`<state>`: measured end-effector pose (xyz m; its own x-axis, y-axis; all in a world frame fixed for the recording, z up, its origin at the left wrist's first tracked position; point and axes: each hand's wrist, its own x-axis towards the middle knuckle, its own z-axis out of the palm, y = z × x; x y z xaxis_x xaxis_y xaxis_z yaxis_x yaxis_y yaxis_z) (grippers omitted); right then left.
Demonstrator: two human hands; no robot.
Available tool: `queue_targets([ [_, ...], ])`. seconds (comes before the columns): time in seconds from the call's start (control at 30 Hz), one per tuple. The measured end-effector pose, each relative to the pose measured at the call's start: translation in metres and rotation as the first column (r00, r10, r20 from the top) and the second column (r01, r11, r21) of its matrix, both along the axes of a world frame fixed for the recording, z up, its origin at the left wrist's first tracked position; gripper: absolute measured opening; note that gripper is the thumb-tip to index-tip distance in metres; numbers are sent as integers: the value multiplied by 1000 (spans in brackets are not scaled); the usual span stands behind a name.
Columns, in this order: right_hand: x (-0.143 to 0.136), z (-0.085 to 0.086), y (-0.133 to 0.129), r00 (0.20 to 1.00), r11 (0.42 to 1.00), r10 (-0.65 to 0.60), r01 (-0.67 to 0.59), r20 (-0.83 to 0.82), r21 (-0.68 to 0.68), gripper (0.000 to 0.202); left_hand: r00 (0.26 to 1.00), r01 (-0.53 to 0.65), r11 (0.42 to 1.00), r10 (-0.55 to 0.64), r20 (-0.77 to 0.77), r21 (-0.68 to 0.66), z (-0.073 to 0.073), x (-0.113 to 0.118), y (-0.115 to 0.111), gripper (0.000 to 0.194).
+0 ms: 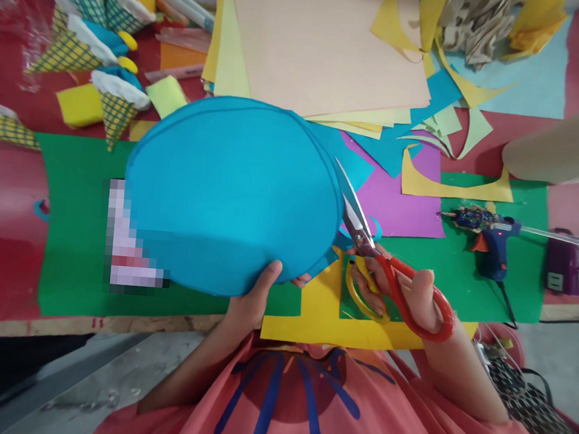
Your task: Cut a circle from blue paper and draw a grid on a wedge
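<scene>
A blue paper oval [231, 192] with a drawn line along its upper edge is held up before me. My left hand [258, 288] grips its lower edge, the thumb on top and fingertips beneath. In my right hand [404, 286] are red-handled scissors [361, 236], thumb through one loop. Their blades are parted at the oval's right edge. A thin blue offcut curls beside the blades. Under the right hand, yellow-handled scissors [351, 292] show in part. Yellow paper [311, 326] lies below both hands, on a green sheet [77, 240].
Stacked peach and yellow sheets [327, 46] lie at the back. A glue gun [492, 243] with a cord rests at right, near a large pale cylinder [560, 145]. Cone-shaped fabric pieces [115, 106] cluster at upper left. Yellow offcuts [452, 183] and purple paper [395, 205] lie right of the oval.
</scene>
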<state>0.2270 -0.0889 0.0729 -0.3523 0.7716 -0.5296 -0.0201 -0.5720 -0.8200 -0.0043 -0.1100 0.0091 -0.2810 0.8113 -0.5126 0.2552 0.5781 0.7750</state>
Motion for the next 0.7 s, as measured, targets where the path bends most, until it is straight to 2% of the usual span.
queue_targets([
  [0.1, 2, -2, 3, 997, 998, 35, -31, -72, 48, 55, 998, 55, 998, -55, 43, 5, 0, -1, -3, 49],
  [0.27, 4, -8, 7, 995, 996, 20, -11, -95, 89, 57, 993, 103, 993, -107, 55, 59, -3, -4, -7, 52],
  [0.43, 7, -17, 6, 986, 998, 51, -46, -157, 34, 63, 995, 89, 996, -90, 51, 29, -3, -6, -6, 50],
  [0.57, 8, -19, 5, 986, 999, 15, -8, -165, 41, 52, 996, 71, 997, -70, 55, -6, -4, -7, -6, 49],
  [0.7, 7, -16, 6, 992, 1000, -24, 25, -126, 5, 42, 999, 25, 999, -26, 42, 22, -4, -7, -6, 48],
])
